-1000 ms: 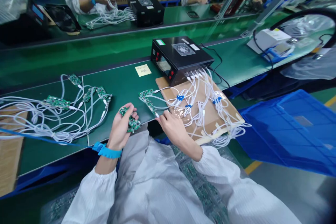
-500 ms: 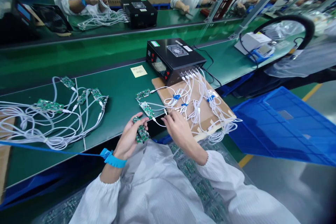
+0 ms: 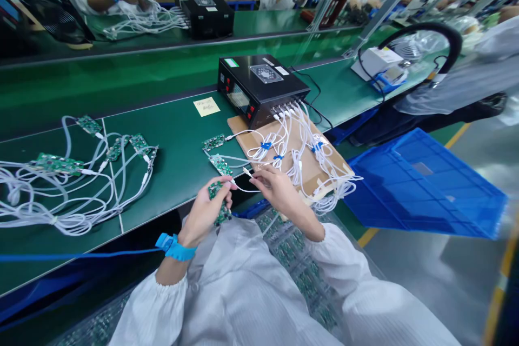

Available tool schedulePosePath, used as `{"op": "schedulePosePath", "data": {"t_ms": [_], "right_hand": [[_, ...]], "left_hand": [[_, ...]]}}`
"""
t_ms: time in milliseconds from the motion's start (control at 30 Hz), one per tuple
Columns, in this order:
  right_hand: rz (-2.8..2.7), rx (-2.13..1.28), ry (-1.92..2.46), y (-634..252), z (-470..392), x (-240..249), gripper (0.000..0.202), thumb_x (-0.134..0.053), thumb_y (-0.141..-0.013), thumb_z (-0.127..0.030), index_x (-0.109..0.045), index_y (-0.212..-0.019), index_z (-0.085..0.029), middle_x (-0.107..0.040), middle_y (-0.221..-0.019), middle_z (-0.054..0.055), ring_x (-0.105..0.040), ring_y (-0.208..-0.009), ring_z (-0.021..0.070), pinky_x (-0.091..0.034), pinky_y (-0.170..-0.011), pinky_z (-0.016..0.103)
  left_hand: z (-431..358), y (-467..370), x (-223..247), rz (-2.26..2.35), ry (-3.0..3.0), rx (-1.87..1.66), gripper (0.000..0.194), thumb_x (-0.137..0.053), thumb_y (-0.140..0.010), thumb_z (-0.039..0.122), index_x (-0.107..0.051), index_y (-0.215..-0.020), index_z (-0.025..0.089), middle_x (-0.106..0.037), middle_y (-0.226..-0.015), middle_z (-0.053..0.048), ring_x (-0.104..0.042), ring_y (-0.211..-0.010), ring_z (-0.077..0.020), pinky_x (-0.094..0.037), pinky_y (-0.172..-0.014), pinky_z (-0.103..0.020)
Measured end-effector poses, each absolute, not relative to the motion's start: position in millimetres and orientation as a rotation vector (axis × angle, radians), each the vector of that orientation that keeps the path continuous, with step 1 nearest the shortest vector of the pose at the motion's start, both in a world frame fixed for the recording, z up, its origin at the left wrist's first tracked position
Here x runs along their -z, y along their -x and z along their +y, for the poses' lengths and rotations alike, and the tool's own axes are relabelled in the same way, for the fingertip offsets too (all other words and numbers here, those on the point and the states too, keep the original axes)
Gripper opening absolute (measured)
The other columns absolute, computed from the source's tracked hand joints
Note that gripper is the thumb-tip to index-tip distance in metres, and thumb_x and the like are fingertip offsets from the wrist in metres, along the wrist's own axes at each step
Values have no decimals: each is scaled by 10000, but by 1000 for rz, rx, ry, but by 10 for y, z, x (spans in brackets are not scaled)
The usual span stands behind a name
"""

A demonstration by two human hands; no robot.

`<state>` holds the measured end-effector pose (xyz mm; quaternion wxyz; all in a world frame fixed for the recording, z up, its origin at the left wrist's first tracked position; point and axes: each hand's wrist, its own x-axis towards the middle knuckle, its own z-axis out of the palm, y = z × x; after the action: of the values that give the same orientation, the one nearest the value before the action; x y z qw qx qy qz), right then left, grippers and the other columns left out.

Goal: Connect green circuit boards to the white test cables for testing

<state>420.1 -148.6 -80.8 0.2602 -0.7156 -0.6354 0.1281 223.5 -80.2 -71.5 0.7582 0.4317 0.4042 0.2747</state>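
Fingers of my left hand (image 3: 206, 210) are wrapped round a green circuit board (image 3: 222, 213), near the table's front edge. My right hand (image 3: 278, 189) pinches a white cable plug (image 3: 247, 171), its tip pointing toward the left hand. Just beyond the hands, a second board (image 3: 221, 164) and a third board (image 3: 213, 142) lie on the green table with white cables at them. White cables (image 3: 295, 167) with blue ties run over a cardboard sheet (image 3: 243, 143) to the sockets of a black box (image 3: 263, 86).
More boards (image 3: 59, 164) with tangled white cables (image 3: 73, 216) lie at the left. A yellow note (image 3: 206, 106) is beside the black box. At the right stands a blue crate (image 3: 425, 184). Across the line, people in white handle cables near another black box (image 3: 206, 13).
My right hand has come a little closer to my left hand with the plug. The view has shifted slightly. Across the line, a person's hands have risen and come together.
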Motion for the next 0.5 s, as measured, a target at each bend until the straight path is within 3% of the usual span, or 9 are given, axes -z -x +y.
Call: {"op": "schedulePosePath", "data": {"t_ms": [167, 367, 500], "right_hand": [[-1699, -548, 1695, -4429, -1641, 625, 124, -680, -981, -296, -724, -1016, -186, -672, -917, 37, -593, -709, 132, -500, -696, 284], [-1788, -501, 1763, -4526, -1993, 495, 188, -535, -1056, -291, -687, -1102, -190, -695, -1050, 81, -669, -835, 155, -548, -735, 297], [-1935, -349, 1978, -4516, -2253, 576, 277, -415, -1050, -153, -650, -1194, -181, -689, -1240, 122, -726, -931, 199, -590, -763, 341]], "left_hand": [[-831, -2578, 651, 816, -1085, -500, 670, -773, -828, 543, -586, -1351, 168, -623, -700, 17, -565, -627, -114, -462, -610, -229], [-775, -2759, 778, 691, -1206, -505, 492, -739, -835, 588, -686, -1038, 143, -670, -733, -32, -605, -657, -128, -498, -646, -243], [-721, -2712, 841, 802, -1217, -497, 536, -745, -839, 529, -664, -1172, 117, -693, -734, -44, -604, -630, -131, -499, -633, -248]]}}
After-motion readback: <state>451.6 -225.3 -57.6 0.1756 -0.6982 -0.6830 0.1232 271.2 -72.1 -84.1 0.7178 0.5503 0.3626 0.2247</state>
